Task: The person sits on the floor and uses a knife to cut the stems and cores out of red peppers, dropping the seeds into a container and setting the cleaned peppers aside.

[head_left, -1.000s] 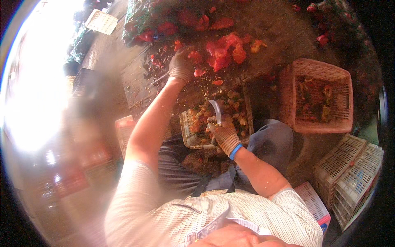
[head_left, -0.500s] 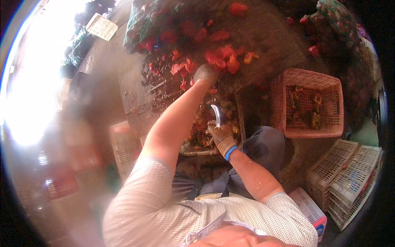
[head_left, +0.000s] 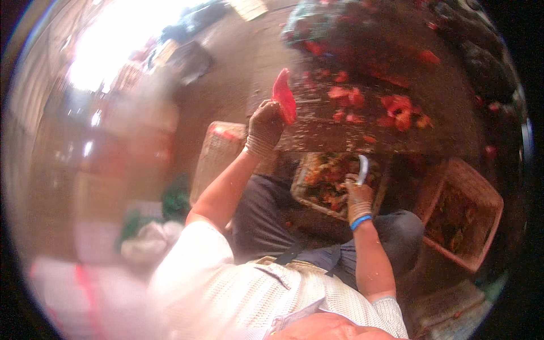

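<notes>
My left hand (head_left: 265, 126), in a knitted glove, is raised at the left edge of the work board and closed around a long red pepper (head_left: 284, 96) that points up and away. Above a crate (head_left: 318, 207) of red, orange and greenish scraps, my right hand (head_left: 358, 199) grips a small curved knife (head_left: 363, 169). That hand is gloved too, with a blue band at the wrist. The knife's handle is hidden in the fist and its pale blade points away from me. Loose red peppers (head_left: 398, 110) lie scattered across the dark board (head_left: 317, 139).
Right of my knee stands a reddish basket (head_left: 494, 221) with some scraps inside. Another crate (head_left: 218, 148) is beside my left forearm. A green net sack (head_left: 306, 28) of red produce rests at the far side. The left side is blurred by glare.
My left hand has come from the pepper pile to the left and now holds a red pepper. The view has turned, shifting the scene. My right hand keeps the knife over the scrap crate.
</notes>
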